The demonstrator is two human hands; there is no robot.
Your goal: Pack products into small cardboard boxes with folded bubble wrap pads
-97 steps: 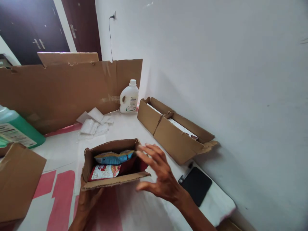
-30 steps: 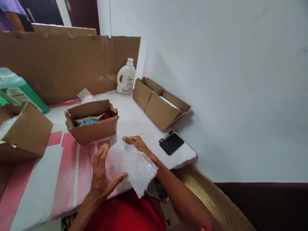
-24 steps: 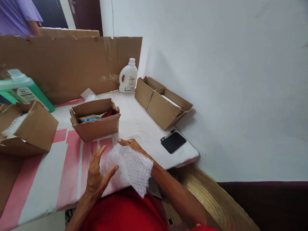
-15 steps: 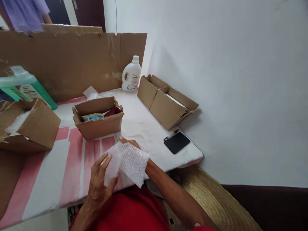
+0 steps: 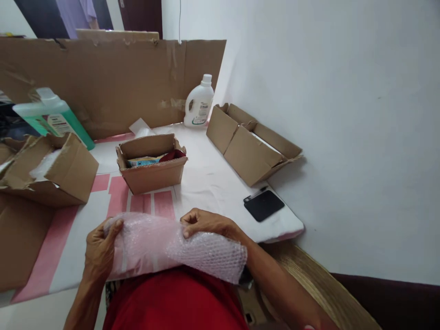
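Observation:
A clear sheet of bubble wrap (image 5: 151, 236) is stretched between my two hands at the table's front edge. My left hand (image 5: 101, 247) pinches its left end between thumb and fingers. With its fingers curled in, my right hand (image 5: 206, 222) grips the sheet's upper edge near the middle. The right part of the wrap hangs loose below my right wrist. Just beyond the sheet stands an open cardboard box (image 5: 153, 176) holding a blue-and-yellow packet (image 5: 146, 161) and a dark red item (image 5: 172, 156).
More cardboard boxes stand at the left (image 5: 72, 174) and along the wall at right (image 5: 252, 151). A green-liquid bottle (image 5: 65, 119) and a white jug (image 5: 200, 103) are before a cardboard panel (image 5: 120, 82). A black flat pad (image 5: 264, 205) lies near the right corner.
My left hand, open before, has closed on the wrap and moved left. The bubble wrap is now spread wider. My right hand has moved slightly right, and the view has shifted.

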